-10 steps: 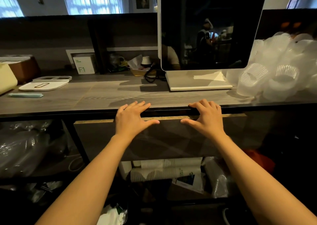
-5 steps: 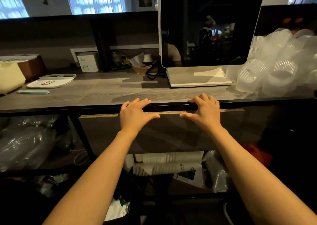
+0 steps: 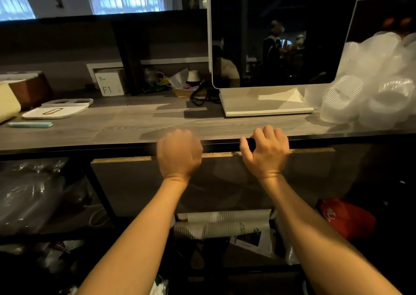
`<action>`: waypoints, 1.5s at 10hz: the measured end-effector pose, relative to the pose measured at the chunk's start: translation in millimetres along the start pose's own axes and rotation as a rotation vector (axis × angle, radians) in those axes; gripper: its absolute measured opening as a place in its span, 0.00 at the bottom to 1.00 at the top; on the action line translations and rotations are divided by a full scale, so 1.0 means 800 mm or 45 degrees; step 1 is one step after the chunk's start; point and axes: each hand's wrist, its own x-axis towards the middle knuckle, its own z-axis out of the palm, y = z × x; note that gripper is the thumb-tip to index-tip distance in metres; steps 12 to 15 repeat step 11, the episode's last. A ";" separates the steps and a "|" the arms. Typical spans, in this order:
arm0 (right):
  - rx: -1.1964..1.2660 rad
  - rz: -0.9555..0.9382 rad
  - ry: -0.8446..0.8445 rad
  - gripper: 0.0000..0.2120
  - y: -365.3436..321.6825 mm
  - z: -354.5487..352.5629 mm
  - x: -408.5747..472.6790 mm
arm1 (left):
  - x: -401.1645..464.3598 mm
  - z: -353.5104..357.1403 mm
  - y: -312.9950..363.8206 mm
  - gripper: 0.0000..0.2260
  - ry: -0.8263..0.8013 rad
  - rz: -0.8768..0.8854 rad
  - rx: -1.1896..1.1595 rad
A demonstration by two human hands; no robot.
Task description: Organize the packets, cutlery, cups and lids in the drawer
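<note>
Drawer [image 3: 225,182] front is sitting shut under the counter [image 3: 135,132], its raw chipboard top edge showing just below the dark lip, and we're hooking both hands over that edge. Our left hand [image 3: 179,154] is curling its fingers down behind the panel, a little blurred. Our right hand [image 3: 265,153] is doing the same further right, with the thumb splayed out along the edge. Both are clamping on the panel's top; there's no handle that we can see, so that edge looks like the only place to take hold.

We're judging this as a stiff, fairly heavy board front, rigid under the fingers, with a rough cut edge giving decent purchase. Gripping near the middle with hands apart, as we're doing, should keep it from racking sideways on the way out. What's inside we can't tell yet.

Out to the right, a heap of clear plastic lids [image 3: 371,96] is piling on the counter beside the white screen stand [image 3: 265,105]; light, slippery things, likely to slide if the counter jolts. Below the drawer, sleeves of paper cups [image 3: 220,225] are lying on their sides. Off to the left, a white scale [image 3: 54,112] and a small box [image 3: 110,84] are sitting well clear.
</note>
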 end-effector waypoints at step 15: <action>0.322 0.263 -0.601 0.27 -0.034 -0.109 0.009 | 0.018 -0.108 0.025 0.25 -0.938 -0.328 -0.313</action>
